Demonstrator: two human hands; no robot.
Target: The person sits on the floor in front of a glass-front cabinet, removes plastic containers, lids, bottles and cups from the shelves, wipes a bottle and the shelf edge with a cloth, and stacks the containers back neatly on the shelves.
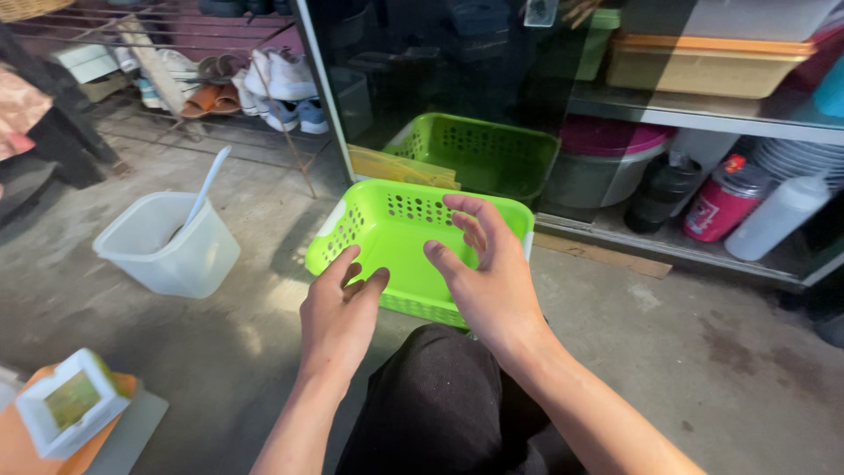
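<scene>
- Grey concrete floor [264,352], stained; a glass-fronted cabinet [440,70] stands ahead with tubs, jars and a darker green basket [479,154] inside.
- Shoe rack [220,79] at far left; white plastic tub [167,242] with a spoon sits on the floor left.
- Lime green basket [396,237] on the floor just beyond the knee, empty, tilted slightly.
- Left hand [338,312] over the basket's near rim, fingers [347,264] loosely together, holding nothing.
- Right hand [488,273] above the basket's inside, fingers [470,220] spread and curled, gripping nothing.
</scene>
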